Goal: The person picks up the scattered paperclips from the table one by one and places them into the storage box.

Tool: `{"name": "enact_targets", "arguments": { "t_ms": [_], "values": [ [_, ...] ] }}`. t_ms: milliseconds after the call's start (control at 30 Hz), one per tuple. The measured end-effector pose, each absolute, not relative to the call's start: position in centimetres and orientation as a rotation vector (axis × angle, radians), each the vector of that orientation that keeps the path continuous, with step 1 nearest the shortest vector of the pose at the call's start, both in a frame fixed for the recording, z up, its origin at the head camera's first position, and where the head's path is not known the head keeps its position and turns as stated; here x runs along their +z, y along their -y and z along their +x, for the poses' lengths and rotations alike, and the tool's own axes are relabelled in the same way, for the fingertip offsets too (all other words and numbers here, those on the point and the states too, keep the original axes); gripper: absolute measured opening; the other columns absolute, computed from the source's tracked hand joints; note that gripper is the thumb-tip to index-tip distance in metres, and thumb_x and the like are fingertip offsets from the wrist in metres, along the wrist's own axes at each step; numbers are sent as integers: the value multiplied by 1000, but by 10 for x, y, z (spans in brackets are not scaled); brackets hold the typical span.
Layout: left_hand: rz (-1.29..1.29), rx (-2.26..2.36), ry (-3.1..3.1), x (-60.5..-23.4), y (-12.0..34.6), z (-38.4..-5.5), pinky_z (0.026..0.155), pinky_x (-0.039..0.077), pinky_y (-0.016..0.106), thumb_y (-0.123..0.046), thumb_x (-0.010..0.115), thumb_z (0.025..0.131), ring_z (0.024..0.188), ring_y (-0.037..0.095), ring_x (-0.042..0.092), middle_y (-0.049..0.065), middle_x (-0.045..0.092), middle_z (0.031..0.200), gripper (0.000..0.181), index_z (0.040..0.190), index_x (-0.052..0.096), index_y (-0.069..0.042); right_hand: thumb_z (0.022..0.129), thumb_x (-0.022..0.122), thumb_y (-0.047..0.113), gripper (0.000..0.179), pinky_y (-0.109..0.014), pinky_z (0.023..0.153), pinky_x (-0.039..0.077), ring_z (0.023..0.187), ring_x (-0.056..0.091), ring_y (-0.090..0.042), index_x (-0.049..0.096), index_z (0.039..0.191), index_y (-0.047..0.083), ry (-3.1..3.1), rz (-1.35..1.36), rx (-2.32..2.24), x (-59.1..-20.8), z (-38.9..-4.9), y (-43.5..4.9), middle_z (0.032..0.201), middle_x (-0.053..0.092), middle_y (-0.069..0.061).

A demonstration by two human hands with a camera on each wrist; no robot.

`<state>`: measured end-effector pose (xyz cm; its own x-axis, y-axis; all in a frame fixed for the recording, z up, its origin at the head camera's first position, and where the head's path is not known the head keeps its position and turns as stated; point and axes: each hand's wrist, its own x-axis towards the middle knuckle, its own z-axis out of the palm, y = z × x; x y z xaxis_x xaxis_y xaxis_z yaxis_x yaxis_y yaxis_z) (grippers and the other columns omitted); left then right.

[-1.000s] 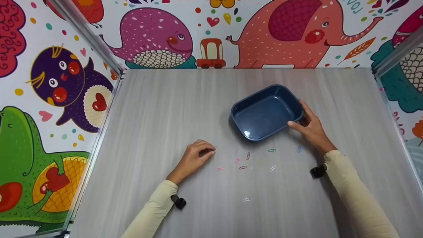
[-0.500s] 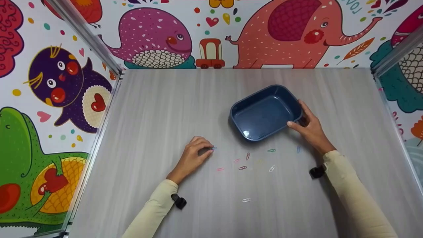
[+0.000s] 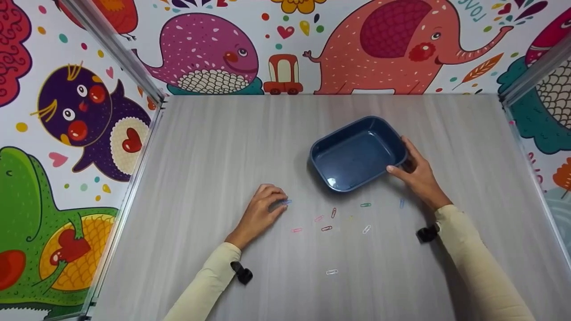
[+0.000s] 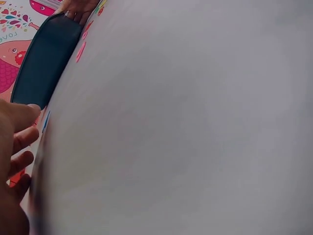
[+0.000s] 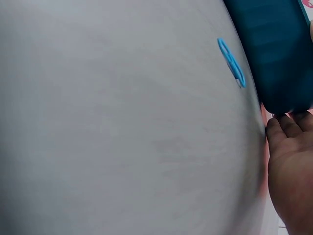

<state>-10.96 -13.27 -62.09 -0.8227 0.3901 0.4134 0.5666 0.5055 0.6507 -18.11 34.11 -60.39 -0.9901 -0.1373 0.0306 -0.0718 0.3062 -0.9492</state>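
In the head view, my left hand [image 3: 261, 211] is on the table with thumb and fingertips parted around a blue paper clip [image 3: 287, 202]. The left wrist view shows this clip [image 4: 46, 121] lying on the tabletop just beyond the thumb. My right hand [image 3: 418, 178] grips the right corner of a dark blue rectangular container [image 3: 359, 156], with the thumb on its near side and the fingers along its right end. The container's inside is bare. A second blue paper clip [image 5: 231, 63] lies beside the container, near my right hand.
Several loose paper clips lie in front of the container, among them a green clip [image 3: 366, 205], a dark red clip [image 3: 327, 228] and a pink clip [image 3: 296, 230]. A white clip [image 3: 332, 272] lies nearer. Printed walls [image 3: 209, 53] border the table.
My left thumb and fingertips have parted slightly around the blue paper clip, which came into sight between them. My right hand and the container have stayed in place.
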Motion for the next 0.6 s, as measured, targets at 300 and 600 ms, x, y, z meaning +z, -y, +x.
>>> {"name": "enact_targets", "arguments": {
  "t_ms": [300,600],
  "values": [
    [-827,-1141,2551,-623,133,-113,102,55,41,-4,86,95,119,27,62,10,72,120,17,112,82,0,101,82,11,100,-12,117,34,166,26,-38,20,178,23,-2498,-199,-1811,-604,-181,-341,183,20,-7],
    [-846,-1045,2533,-621,131,-113,97,55,40,-4,85,96,109,25,62,9,69,111,10,104,82,-1,101,82,12,98,-10,115,34,165,28,-38,21,178,23,-2470,-189,-1840,-604,-181,-340,182,23,-8]
  ]
}}
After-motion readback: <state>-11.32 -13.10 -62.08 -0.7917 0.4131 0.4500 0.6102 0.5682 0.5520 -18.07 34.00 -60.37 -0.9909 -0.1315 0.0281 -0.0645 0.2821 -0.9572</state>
